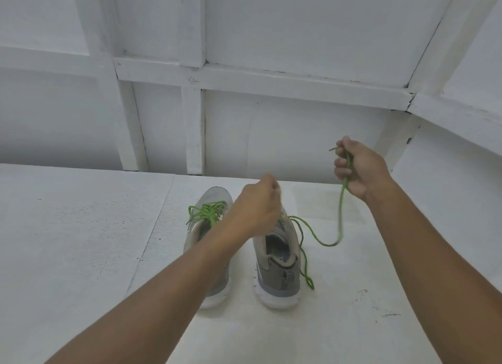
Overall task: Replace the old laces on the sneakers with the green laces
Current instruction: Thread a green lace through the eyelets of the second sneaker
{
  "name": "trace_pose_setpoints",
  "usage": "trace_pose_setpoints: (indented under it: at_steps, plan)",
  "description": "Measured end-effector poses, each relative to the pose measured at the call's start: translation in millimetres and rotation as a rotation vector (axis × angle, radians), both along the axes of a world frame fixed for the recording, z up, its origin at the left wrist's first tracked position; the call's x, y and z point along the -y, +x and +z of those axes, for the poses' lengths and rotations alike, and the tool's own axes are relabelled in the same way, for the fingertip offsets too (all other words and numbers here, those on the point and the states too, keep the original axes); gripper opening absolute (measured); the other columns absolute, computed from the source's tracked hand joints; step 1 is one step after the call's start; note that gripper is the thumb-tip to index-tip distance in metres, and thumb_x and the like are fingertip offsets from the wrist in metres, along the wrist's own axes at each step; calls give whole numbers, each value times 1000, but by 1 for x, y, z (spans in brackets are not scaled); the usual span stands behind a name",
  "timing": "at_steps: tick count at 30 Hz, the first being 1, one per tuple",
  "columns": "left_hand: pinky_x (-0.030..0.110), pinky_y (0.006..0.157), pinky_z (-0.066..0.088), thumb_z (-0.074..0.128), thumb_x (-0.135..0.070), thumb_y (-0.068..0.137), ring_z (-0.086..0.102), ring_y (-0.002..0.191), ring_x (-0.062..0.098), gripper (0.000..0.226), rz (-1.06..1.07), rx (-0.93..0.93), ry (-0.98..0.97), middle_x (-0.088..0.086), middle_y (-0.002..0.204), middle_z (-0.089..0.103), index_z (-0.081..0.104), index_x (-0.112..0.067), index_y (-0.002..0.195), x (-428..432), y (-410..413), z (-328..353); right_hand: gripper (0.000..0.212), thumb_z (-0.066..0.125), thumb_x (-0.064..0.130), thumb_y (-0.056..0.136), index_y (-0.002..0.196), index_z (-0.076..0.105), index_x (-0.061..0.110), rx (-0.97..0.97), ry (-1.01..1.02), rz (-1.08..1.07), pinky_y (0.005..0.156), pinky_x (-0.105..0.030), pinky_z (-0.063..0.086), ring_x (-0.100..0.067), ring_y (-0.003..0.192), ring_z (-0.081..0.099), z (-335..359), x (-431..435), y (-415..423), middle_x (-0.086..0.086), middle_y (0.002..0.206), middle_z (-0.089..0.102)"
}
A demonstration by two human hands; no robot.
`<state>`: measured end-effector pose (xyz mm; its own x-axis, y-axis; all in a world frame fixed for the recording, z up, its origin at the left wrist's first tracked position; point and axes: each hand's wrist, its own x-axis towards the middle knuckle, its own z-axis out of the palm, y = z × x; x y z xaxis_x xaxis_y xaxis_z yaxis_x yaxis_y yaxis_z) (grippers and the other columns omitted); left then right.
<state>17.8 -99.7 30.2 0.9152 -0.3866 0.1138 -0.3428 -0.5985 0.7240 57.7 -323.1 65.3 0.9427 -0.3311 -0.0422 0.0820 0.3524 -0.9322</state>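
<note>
mid-relace on the grey sneakers, green lace in hand

looking down past a white panelled wall (298, 32) onto a white table (81, 241). parked on it side by side, toes to the wall: left sneaker (214, 198) and right sneaker (277, 276), just beside each other, both partly hidden behind the left arm. left hand (258, 206) raised over the right sneaker's tongue, fingers curled in, blurry, so can't tell whether pinching anything. right hand (358, 168) up higher and off to the right, fingers curled round the loose green lace (326, 244), dark tip poking out above the fist. sagging from there in a loop back to the right sneaker, with another strand trailing down its outer side onto the table. threaded green lace (207, 213) bunched over the left sneaker's tongue.
</note>
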Motion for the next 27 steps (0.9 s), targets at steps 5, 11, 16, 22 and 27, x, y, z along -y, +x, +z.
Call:
trace_pose_setpoints:
  at_steps: [5, 11, 16, 22, 27]
  plan:
    - [32, 77, 44, 43, -20, 98, 58, 103, 32, 25, 220, -81, 216, 16, 114, 59, 50, -3, 115, 3, -1, -35, 17, 47, 15, 101, 108, 62, 12, 11, -349, 115, 36, -16, 27, -7, 42, 42, 6, -18, -12, -2, 83, 67]
    - [32, 76, 36, 35, -23, 104, 53, 105, 30, 29, 258, 33, 276, 17, 117, 55, 50, 0, 114, 11, -15, -55, 12, 63, 16, 92, 82, 72, 16, -65, -704, 216, 41, -16, 26, -9, 47, 35, -27, -46, -28, 3, 68, 63]
    - [32, 70, 30, 34, -29, 104, 56, 98, 32, 34, 325, 59, 209, 16, 108, 60, 55, -3, 108, 13, -11, -66, 7, 70, 16, 87, 84, 73, 11, -113, -803, 269, 54, -8, 40, 7, 53, 55, -60, -65, -43, 9, 67, 66]
    - [31, 78, 35, 38, -17, 102, 53, 107, 30, 25, 357, 9, 204, 16, 116, 57, 53, 0, 113, 15, -11, -64, 10, 69, 22, 84, 76, 74, 26, -122, -967, 249, 73, -20, 49, -6, 83, 66, -90, -75, -41, 10, 81, 72]
    - [30, 73, 35, 44, -18, 99, 56, 104, 32, 25, 409, -77, 93, 16, 115, 59, 53, -1, 115, 16, -7, -71, 9, 68, 22, 84, 79, 74, 24, -100, -1043, 247, 74, -19, 50, -4, 84, 65, -95, -78, -39, 10, 85, 72]
